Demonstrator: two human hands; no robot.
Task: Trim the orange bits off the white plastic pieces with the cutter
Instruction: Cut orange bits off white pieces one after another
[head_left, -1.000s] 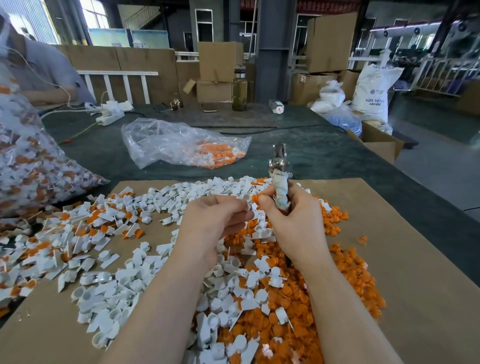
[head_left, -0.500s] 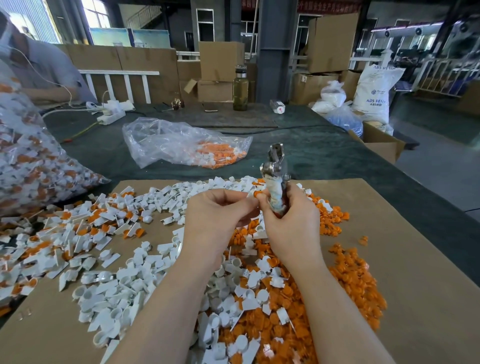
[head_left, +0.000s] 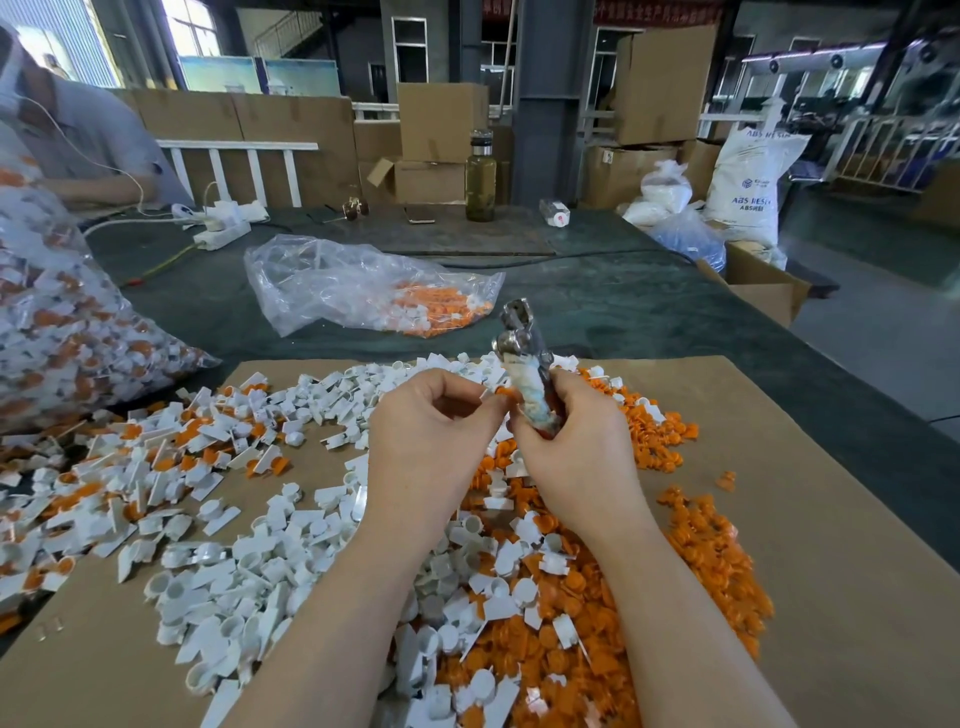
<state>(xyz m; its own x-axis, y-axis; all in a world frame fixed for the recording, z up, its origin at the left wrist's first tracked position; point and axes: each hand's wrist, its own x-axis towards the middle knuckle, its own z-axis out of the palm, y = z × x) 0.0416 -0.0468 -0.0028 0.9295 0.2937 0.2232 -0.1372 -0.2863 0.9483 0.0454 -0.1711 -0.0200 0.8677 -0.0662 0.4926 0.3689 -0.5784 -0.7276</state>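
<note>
The left hand's (head_left: 431, 441) fingers (head_left: 470, 410) are curled in a pinch on a small piece (head_left: 501, 393) with orange showing at its tip, held up just beside the cutter (head_left: 524, 364). The right hand (head_left: 574, 452) wraps its fingers round the cutter's taped handle, its metal head tilted up and away; whether its blades are closed cannot be told. Both hands hover above a heap of white plastic pieces (head_left: 291, 545), with loose orange bits (head_left: 706, 561) piled to the right, all on brown cardboard (head_left: 857, 597) over the dark surface (head_left: 623, 312). Beyond lies a clear bag (head_left: 363, 286) of parts; a fuller bag (head_left: 62, 332) sits at the left edge
</note>
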